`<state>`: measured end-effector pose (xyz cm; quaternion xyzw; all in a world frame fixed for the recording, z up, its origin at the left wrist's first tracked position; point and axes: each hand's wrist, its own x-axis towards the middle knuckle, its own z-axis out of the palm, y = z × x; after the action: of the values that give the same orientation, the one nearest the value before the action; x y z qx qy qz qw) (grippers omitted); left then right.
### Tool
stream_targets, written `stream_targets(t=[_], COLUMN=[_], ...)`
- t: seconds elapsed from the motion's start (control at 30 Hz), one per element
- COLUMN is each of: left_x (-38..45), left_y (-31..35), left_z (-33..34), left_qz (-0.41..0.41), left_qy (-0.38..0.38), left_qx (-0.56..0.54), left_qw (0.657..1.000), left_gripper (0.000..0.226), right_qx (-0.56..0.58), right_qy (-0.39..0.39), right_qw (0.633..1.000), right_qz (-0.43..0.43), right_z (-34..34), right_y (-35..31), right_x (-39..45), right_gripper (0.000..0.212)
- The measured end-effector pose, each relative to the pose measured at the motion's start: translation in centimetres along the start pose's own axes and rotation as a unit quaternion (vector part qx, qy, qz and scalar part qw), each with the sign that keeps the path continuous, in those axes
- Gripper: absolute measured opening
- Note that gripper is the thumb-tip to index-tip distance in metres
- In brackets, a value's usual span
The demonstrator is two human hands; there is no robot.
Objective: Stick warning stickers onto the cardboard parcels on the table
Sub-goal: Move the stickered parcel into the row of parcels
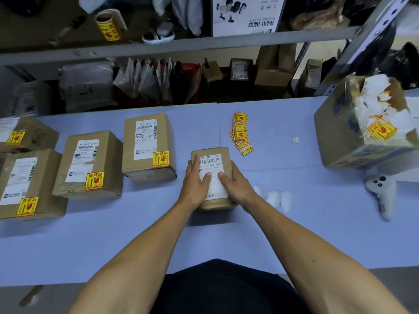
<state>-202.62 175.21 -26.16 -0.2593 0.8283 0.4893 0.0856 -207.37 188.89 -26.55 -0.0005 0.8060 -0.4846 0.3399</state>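
Observation:
A small cardboard parcel (214, 155) with a white shipping label lies in the middle of the pale blue table (283, 234). My left hand (196, 183) grips its left side and my right hand (237, 185) grips its right side, both thumbs lying on the label. No warning sticker shows on it. A loose pile of yellow warning stickers (241, 134) lies just behind the parcel, to the right. Several parcels on the left carry a yellow sticker each, the nearest one (148, 146) beside my left hand.
A big torn box (362, 130) with a yellow sticker stands at the right. A white controller (381, 189) and white backing scraps (275, 197) lie right of my hands. A sticker roll (108, 24) sits on the shelf behind the table.

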Motion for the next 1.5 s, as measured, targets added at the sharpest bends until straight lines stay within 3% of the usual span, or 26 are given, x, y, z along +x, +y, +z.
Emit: stream_targets(t=[0.43, 0.7, 0.87, 1.2, 1.5], left_x=[0.7, 4.3, 4.7, 5.4, 5.4], left_y=[-0.7, 1.0, 0.5, -0.2, -0.5], left_z=[0.5, -0.1, 0.4, 0.8, 0.9], left_qz=[0.036, 0.147, 0.149, 0.153, 0.167], left_qy=[0.020, -0.013, -0.010, 0.001, 0.013], left_qx=[0.150, 0.365, 0.350, 0.336, 0.326], left_qw=[0.988, 0.919, 0.925, 0.929, 0.930], left_gripper=[0.068, 0.065, 0.074, 0.067, 0.065], right_qx=[-0.049, -0.234, -0.312, -0.404, -0.406], right_qy=[-0.003, 0.093, 0.102, 0.138, 0.217], right_qw=[0.998, 0.964, 0.938, 0.896, 0.873], right_qz=[-0.048, -0.085, -0.107, -0.121, -0.161], right_z=[-2.1, -7.7, -8.2, -6.8, -6.5], right_y=[0.9, 0.5, -0.3, -0.7, 0.2], right_x=[0.9, 5.7, 9.6, 14.2, 14.4], right_gripper=[0.053, 0.047, 0.046, 0.053, 0.024])
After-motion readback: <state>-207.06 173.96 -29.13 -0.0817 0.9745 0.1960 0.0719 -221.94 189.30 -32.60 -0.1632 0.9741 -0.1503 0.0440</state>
